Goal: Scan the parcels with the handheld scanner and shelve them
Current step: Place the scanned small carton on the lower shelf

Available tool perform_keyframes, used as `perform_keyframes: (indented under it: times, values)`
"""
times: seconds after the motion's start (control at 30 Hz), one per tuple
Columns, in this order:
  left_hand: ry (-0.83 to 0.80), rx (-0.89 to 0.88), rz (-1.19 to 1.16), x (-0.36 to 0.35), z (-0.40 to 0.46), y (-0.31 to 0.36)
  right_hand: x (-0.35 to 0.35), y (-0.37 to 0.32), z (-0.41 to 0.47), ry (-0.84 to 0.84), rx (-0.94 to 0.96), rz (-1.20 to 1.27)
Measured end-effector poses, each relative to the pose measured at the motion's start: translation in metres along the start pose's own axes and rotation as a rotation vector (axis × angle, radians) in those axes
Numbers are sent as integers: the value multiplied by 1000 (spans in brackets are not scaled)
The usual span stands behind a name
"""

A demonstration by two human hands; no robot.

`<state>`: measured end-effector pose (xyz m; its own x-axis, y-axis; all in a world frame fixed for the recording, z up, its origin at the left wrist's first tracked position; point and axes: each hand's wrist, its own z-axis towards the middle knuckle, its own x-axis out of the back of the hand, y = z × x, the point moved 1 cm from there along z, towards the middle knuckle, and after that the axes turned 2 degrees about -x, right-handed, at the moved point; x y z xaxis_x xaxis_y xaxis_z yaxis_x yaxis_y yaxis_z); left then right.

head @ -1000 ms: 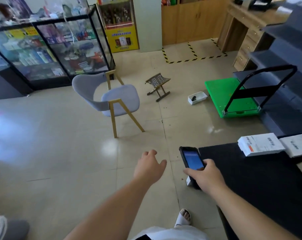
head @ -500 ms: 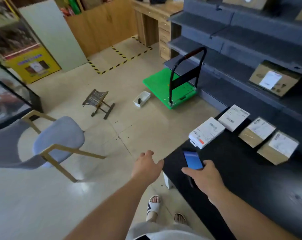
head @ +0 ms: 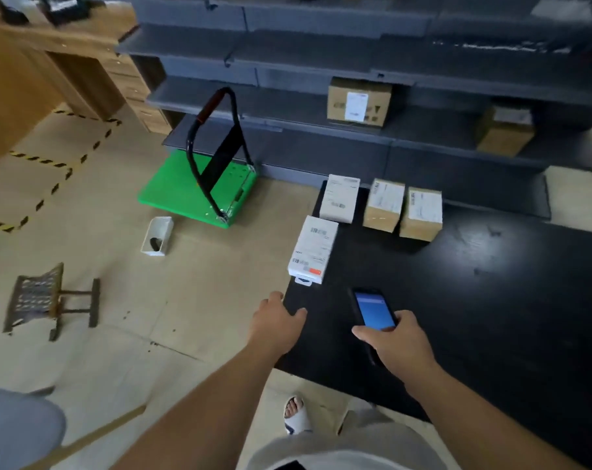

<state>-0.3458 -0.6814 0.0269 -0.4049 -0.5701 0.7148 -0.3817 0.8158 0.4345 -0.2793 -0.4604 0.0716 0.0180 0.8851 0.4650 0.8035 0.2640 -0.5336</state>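
My right hand (head: 394,344) grips the black handheld scanner (head: 372,312), its blue screen facing up, above the black table (head: 491,300). My left hand (head: 276,325) hovers empty with relaxed fingers at the table's left edge. A white parcel (head: 313,249) lies just beyond my left hand at the table's corner. Behind it sit another white parcel (head: 340,198) and two brown labelled parcels (head: 382,205) (head: 421,213). Two brown boxes (head: 359,101) (head: 505,130) stand on the grey shelving (head: 288,106).
A green platform trolley (head: 199,188) with a black handle stands left of the table. A small white tray (head: 157,235) and a folding stool (head: 43,300) sit on the tiled floor. A wooden desk (head: 84,45) is at far left, a chair (head: 16,432) at bottom left.
My view has swung right toward the table and shelves. Both hands now reach over the table, the scanner nearer the parcels. The chair has slid out to the bottom left.
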Motion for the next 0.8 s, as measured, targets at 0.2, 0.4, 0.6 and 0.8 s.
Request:
perform_keyframes:
  times: [0.2, 0.4, 0.6, 0.8]
  values:
    - [-39, 47, -71, -15, 25, 32, 23, 2, 20, 16, -56, 83]
    - [-12, 112, -122, -20, 52, 52, 36, -1, 47, -14, -79, 114]
    - [27, 104, -69, -18, 97, 57, 28, 2, 62, -31, -124, 102]
    - [12, 119, -31, -20, 149, 58, 6, 2, 80, -27, -213, 98]
